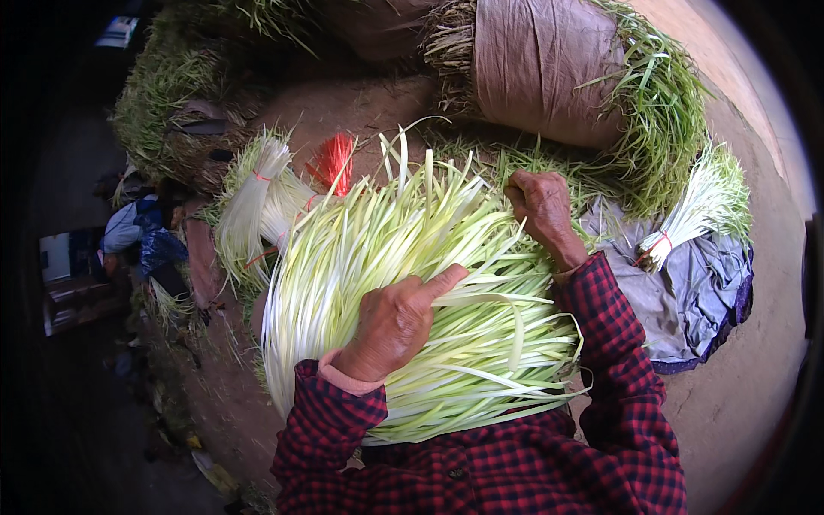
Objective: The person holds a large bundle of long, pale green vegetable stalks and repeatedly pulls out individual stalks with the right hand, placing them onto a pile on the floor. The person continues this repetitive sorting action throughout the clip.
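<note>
A broad heap of pale green and whitish flat leaves, like blanched Chinese chives (489, 360), spreads in front of my body. My left hand (393, 325) lies on the middle of the heap, its index finger stretched over the leaves. The other fingers curl down around some of them and are partly hidden. At the upper right edge of the heap, my right hand (541, 206) is closed in a fist. Whether a thin leaf is caught inside it is hidden. One long leaf (517, 331) loops loosely below the left index finger.
Tied bundles of pale chives (254, 193) lie at the left, beside red plastic strips (336, 164). A large cloth-wrapped bale (547, 71) of greens lies beyond my hands. To the right, another tied bundle (698, 206) rests on a grey cloth (682, 302). More greens (174, 103) are piled far left.
</note>
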### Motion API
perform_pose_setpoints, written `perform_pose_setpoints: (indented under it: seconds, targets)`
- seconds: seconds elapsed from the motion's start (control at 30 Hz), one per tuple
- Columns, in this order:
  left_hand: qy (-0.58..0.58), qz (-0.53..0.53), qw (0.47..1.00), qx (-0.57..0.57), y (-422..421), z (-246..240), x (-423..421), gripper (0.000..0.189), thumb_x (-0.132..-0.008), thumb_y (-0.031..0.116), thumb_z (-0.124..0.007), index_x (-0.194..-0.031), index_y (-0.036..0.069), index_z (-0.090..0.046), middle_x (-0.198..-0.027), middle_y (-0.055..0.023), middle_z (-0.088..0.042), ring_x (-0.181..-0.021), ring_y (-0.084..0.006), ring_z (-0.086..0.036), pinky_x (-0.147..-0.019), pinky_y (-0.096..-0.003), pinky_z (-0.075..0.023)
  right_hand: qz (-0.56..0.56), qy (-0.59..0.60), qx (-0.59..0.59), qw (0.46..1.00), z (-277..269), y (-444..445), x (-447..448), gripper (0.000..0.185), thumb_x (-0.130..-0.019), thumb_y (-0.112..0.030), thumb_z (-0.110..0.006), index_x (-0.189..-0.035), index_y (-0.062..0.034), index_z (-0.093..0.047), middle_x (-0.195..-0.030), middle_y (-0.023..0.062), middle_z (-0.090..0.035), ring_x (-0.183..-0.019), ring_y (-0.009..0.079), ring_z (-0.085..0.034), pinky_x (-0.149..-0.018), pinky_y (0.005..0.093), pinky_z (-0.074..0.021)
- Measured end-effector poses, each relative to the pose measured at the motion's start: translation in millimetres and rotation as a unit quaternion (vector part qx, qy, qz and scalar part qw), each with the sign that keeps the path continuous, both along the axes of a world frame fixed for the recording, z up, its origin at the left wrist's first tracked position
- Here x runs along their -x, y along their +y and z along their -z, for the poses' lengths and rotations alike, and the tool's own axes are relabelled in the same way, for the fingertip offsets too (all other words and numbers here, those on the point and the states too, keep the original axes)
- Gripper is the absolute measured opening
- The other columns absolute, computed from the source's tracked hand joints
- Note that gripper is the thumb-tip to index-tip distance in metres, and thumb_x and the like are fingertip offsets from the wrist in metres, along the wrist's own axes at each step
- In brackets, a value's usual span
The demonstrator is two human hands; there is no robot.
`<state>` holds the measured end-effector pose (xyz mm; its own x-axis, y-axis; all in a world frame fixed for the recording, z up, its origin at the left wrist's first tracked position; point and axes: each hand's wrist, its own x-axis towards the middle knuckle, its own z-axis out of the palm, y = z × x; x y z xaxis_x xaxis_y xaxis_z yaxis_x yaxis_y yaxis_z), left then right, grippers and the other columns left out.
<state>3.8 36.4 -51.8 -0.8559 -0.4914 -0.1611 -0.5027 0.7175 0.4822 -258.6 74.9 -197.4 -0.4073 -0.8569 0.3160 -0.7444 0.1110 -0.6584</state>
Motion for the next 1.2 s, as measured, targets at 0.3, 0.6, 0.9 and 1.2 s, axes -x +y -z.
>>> perform_pose_setpoints:
  seconds: [0.3,0.6,0.9,1.2]
  targets:
    - [0.033,0.005,0.999,-0.016,-1,0,-5,0.068,-0.071,-0.011,-0.057,-0.134,0.014,-0.061,-0.079,-0.0153,-0.063,-0.068,-0.035,-0.062,-0.061,-0.0411,-0.0486,0.114,-0.127,-0.197,0.965,10,34,68,0.034,-0.089,-0.038,-0.067,-0.087,-0.0033,-0.066,-0.068,0.0146,-0.063,-0.063,0.0317,-0.06,-0.064,0.041,-0.0473]
    - [0.017,0.004,1.0,-0.011,0,2,-6,0.067,-0.073,-0.009,-0.057,-0.135,0.014,-0.06,-0.079,-0.0134,-0.064,-0.07,-0.0328,-0.063,-0.062,-0.0397,-0.0491,-0.1,-0.409,-0.122,0.899,-37,-7,16,0.033,-0.092,-0.031,-0.07,-0.101,0.0008,-0.07,-0.088,0.0044,-0.068,-0.086,0.0124,-0.059,-0.08,0.0302,-0.0469]
    - [0.029,0.005,0.999,0.021,3,1,-4,0.059,-0.081,-0.001,-0.058,-0.137,0.019,-0.06,-0.065,-0.0081,-0.052,-0.058,-0.0289,-0.056,-0.055,-0.0391,-0.0452,-0.037,-0.43,-0.109,0.895,-17,-8,-11,0.011,-0.084,-0.011,-0.066,-0.086,-0.0006,-0.069,-0.073,0.0002,-0.063,-0.069,0.0072,-0.053,-0.064,0.0246,-0.0425]
    - [-0.039,-0.01,0.999,0.032,6,1,0,0.073,-0.076,0.002,-0.069,-0.144,0.021,-0.051,-0.073,-0.0116,-0.061,-0.066,-0.0327,-0.062,-0.06,-0.0444,-0.0495,0.216,-0.492,0.015,0.843,35,1,17,0.015,-0.086,-0.017,-0.064,-0.083,-0.0023,-0.067,-0.076,0.0018,-0.064,-0.072,0.0099,-0.054,-0.066,0.0257,-0.0421]
